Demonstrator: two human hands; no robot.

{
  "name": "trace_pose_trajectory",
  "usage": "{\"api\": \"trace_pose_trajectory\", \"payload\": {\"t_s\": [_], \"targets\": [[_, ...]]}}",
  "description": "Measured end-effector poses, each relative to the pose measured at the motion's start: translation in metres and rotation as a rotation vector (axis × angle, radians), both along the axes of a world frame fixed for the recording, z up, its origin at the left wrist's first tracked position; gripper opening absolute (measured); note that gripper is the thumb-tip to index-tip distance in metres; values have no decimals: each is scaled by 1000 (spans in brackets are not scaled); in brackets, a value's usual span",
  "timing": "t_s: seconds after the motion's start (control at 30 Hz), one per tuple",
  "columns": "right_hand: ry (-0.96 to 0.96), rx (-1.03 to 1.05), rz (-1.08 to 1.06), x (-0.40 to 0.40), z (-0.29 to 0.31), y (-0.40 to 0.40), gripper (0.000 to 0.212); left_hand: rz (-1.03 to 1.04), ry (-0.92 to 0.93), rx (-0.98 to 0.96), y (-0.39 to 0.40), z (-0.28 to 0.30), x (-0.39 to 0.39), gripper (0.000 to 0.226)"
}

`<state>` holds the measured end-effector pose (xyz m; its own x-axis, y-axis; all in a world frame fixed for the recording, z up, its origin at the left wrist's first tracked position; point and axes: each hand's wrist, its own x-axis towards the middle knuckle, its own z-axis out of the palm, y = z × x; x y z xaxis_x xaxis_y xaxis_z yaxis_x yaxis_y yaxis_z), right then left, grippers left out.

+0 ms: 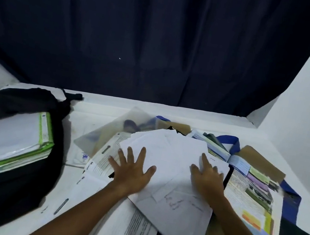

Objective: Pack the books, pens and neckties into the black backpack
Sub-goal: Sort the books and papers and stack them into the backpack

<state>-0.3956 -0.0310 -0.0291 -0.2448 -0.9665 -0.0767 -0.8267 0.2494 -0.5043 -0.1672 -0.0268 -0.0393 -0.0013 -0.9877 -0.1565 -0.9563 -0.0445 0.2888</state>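
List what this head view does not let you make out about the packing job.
- Pens and neckties: none identifiable; loose white sheets under the left hand and right hand cover the pile.
- Translucent pouch: contents only dark blurs.
- Black backpack: cut off by the left edge; books hide its inside.

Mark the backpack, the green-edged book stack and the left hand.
backpack (21,96): head view, top flap.
book stack (4,140): head view, white top cover.
left hand (131,171): head view, back of hand.
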Motion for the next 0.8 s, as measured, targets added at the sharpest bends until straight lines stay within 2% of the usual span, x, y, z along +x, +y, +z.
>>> {"api": "trace_pose_trajectory", "payload": {"t_s": [0.1,0.27,0.33,0.4,0.5,0.6,0.67,0.8], "targets": [[-4,-13,8,15,-4,-10,66,-79,-48,-37,-8,-2,-5,74],[-245,-163,-13,26,-1,-11,65,-251,-19,-103,-27,-8,-5,77],[-332,-229,-14,25,0,-13,64,-331,58,-121,-33,-9,-7,80],[-435,-259,-56,20,5,-14,64,-364,229,-136,-35,-8,-11,85],[-615,-243,-174,7,9,-17,60,-227,505,-279,-36,-5,-15,78],[-734,-221,-234,-8,11,-19,58,-17,403,-364,-30,-4,-16,62],[-703,-206,-179,-8,12,-16,62,14,321,-266,-22,-2,-20,66],[-485,-144,-35,6,7,-16,67,18,241,-133,-16,-1,-34,72]]}}
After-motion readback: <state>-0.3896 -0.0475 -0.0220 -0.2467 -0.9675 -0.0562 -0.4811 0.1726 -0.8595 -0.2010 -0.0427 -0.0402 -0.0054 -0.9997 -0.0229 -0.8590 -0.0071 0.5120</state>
